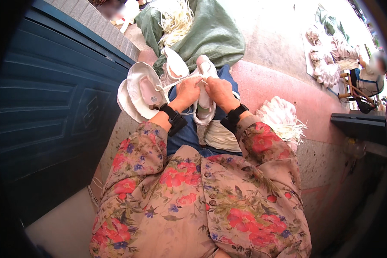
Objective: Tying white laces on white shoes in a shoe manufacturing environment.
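Gripping 1 white shoe upper (204, 86) over the lap with both hands, left hand (188, 91) and right hand (219, 91) pinched on its white lace (176, 81); stacked white uppers (139, 92) just left

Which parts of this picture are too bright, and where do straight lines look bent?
Head view: sunlight washes out the floor at the top and the white cords there; the hands and the white shoe are evenly lit and fairly sharp; the blue door edges curve toward the rim; the corners are black.
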`<state>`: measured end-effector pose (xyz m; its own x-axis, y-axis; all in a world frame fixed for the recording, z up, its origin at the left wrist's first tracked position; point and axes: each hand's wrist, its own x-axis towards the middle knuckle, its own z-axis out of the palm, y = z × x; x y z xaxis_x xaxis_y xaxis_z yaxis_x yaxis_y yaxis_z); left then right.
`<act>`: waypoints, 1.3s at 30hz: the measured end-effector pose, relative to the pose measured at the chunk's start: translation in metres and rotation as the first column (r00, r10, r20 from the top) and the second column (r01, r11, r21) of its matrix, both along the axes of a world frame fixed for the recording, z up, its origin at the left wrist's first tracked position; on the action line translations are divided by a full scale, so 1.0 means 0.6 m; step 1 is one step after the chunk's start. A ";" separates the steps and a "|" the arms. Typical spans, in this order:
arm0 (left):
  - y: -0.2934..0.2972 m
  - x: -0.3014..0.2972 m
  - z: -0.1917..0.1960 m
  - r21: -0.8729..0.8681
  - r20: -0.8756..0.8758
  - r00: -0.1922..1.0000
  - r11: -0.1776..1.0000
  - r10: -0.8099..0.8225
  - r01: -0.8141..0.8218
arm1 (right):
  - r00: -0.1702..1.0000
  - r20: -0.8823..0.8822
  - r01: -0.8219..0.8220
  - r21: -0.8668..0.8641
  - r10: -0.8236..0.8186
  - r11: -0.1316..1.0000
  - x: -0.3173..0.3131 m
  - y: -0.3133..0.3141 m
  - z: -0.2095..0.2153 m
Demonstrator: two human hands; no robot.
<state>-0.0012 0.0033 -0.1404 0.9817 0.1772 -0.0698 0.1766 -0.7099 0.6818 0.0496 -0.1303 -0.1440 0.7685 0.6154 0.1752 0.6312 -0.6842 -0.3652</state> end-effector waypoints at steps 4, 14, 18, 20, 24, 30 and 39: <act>0.003 0.003 -0.017 -0.168 0.001 1.000 0.986 0.003 -0.003 | 0.996 -0.048 -0.076 -0.041 0.074 0.996 0.001 0.004 -0.006; -0.001 -0.009 -0.009 0.118 0.276 0.961 0.991 0.035 -0.070 | 0.853 -0.269 -0.486 -0.104 0.446 0.867 -0.085 -0.109 0.048; -0.048 -0.044 0.040 0.390 0.393 0.870 0.911 -0.299 0.137 | 0.483 -0.861 -0.001 0.182 0.159 0.983 -0.082 -0.163 0.086; -0.066 -0.046 0.055 0.448 0.400 0.792 0.852 -0.462 0.271 | 0.336 -0.912 0.202 0.313 0.235 0.928 -0.064 -0.157 0.095; -0.072 -0.032 0.061 0.133 0.340 0.888 0.950 -0.310 0.281 | 0.194 -0.943 0.573 0.332 0.270 0.749 -0.038 -0.113 0.092; -0.057 -0.027 0.067 -0.391 0.049 0.990 0.915 0.129 -0.099 | 0.004 -0.888 0.796 0.281 0.460 0.535 -0.017 -0.065 0.061; -0.061 -0.030 0.067 -0.344 0.092 0.985 0.933 0.144 -0.104 | 0.363 -0.866 0.654 0.500 0.344 0.568 -0.033 -0.038 0.036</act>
